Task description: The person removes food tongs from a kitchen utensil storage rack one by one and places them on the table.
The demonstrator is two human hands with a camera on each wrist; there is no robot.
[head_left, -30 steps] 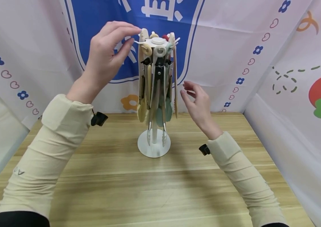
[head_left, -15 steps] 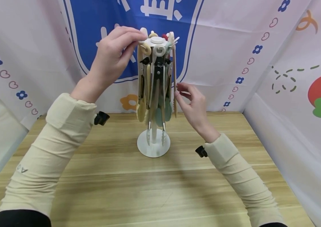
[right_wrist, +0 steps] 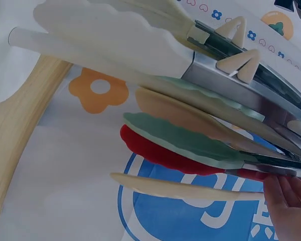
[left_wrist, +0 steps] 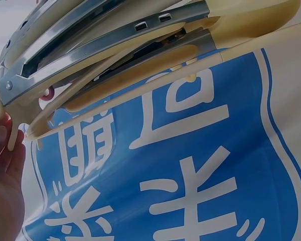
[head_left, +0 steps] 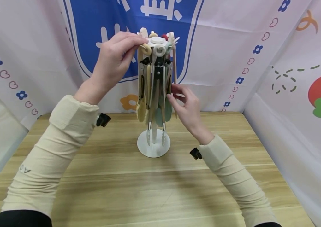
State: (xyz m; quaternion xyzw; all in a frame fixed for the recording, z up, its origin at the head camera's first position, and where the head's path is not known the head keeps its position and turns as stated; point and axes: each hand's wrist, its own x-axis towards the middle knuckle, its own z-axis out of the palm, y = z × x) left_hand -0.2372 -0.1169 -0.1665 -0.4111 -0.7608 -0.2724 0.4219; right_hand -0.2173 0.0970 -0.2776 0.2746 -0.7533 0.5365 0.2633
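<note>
A white utensil stand (head_left: 157, 40) rises in the head view, hung all round with tongs and other kitchen tools. My left hand (head_left: 113, 63) pinches a white hook at the upper left of the stand, beside a yellow ring (head_left: 146, 49). In the left wrist view, the fingertips are partly behind that hook. My right hand (head_left: 187, 107) reaches the stand's right side, thumb in front, fingers behind, gripping tongs (right_wrist: 185, 143) with mint and red tips near their metal arms. The exact contact is partly hidden. A beige knife-shaped tool (right_wrist: 175, 188) hangs beside these tongs.
The round white base (head_left: 153, 151) of the stand is on a wooden table (head_left: 137, 192). A printed cloth (head_left: 214, 37) with a blue panel hangs behind, close to the stand, and side walls of cloth enclose the table.
My left hand has come right and slightly down, onto the stand's top hook. My right hand has moved left from open air to the hanging tongs. The stand looks unmoved.
</note>
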